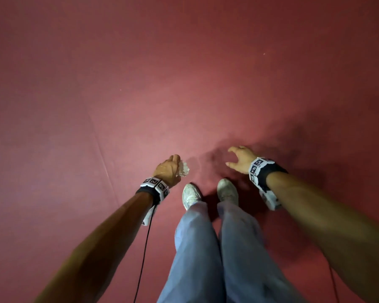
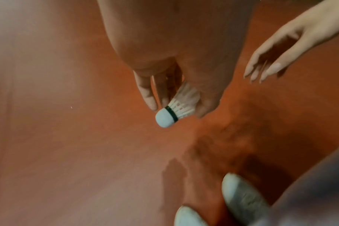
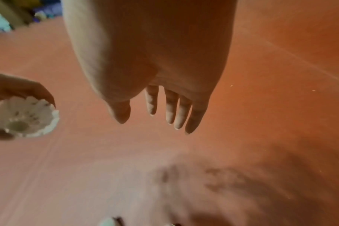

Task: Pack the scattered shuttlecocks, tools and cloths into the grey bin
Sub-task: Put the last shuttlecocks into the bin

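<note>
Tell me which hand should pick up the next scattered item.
Right, most likely. The right hand hangs free, fingers relaxed and holding nothing. The left hand already grips a shuttlecock, which still needs to go in the bin. No bin or other item shows in any view.

Right hand (image 3: 151, 61): seen from the wrist, palm and four straight fingers (image 3: 170, 107) plus thumb hanging loose above the reddish-orange floor (image 3: 271, 107), holding nothing. White feathered shuttlecock (image 3: 26, 117): at the left edge, open skirt facing the camera, held in the grip of the left hand (image 3: 16, 90), fingers curled round its rim. Blurred, unidentifiable coloured items (image 3: 2, 21): top-left corner. Soft shadows on the lower floor.
</note>
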